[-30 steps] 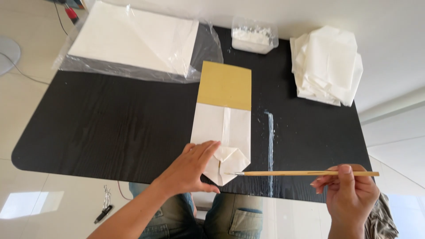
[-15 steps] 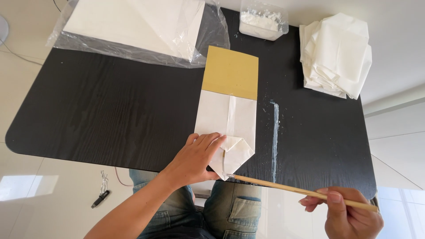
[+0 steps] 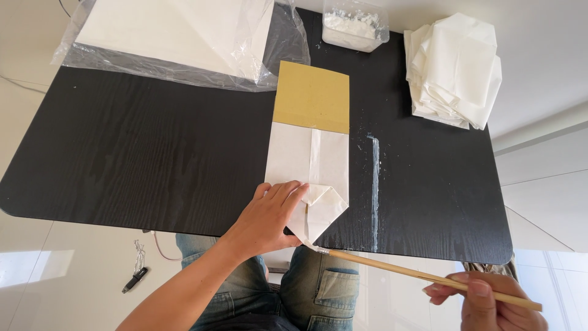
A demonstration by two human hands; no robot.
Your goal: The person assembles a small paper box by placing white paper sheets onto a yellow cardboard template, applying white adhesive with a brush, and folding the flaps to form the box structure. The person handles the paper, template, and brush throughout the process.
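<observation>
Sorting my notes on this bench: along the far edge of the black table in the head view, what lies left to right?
Clear plastic bag of white sheets → tan cardboard piece → clear plastic tub of white paste → stack of folded white paper.

Both forearms are bare, with no sleeve, watch or bracelet showing. The left hand point(image 3: 269, 216) and right hand point(image 3: 493, 303) wear no gloves or rings, and the nails are short and unpainted. The legs are in faded blue denim jeans point(image 3: 318, 288) with stitched front pockets and visible seams.
</observation>
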